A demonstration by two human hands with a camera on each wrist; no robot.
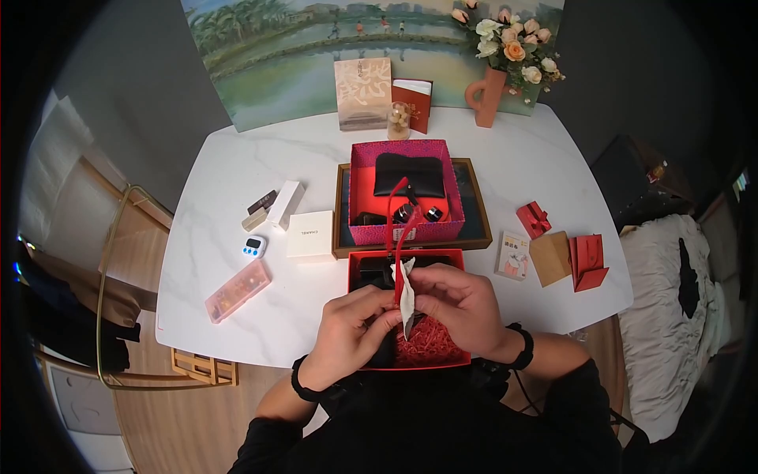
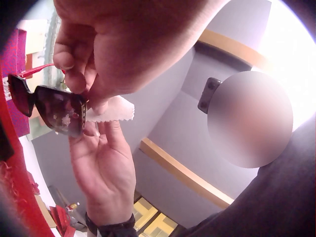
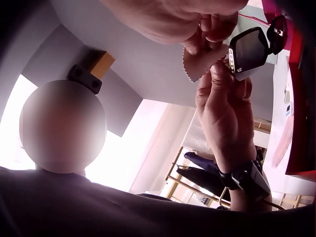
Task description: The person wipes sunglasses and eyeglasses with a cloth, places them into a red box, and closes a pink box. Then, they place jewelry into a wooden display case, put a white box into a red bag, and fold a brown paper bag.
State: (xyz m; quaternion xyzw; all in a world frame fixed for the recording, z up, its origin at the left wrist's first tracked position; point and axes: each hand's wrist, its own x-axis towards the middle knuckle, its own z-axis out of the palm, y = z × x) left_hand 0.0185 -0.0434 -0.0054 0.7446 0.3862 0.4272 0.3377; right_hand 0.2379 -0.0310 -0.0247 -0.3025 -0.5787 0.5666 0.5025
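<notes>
Both hands meet over an open red box (image 1: 426,366) with shredded red paper (image 1: 424,344) inside. My left hand (image 1: 352,328) pinches a pair of sunglasses (image 2: 58,111) at the outer edge of one lens, by the hinge. Their dark lenses and red temples point away from me. A white cloth (image 1: 407,299) with a zigzag edge hangs between the hands. My right hand (image 1: 466,306) pinches this cloth beside the temple, its fingers close to the left fingertips. In the right wrist view the cloth (image 3: 201,64) sits right next to the lens.
Beyond, a pink patterned box (image 1: 371,234) with a black pouch (image 1: 409,175) stands on a brown-framed tray (image 1: 485,237). At left are a white box (image 1: 311,235), a timer (image 1: 253,247) and a pink case (image 1: 238,291). Red packets (image 1: 587,262) and a small box (image 1: 512,256) lie right.
</notes>
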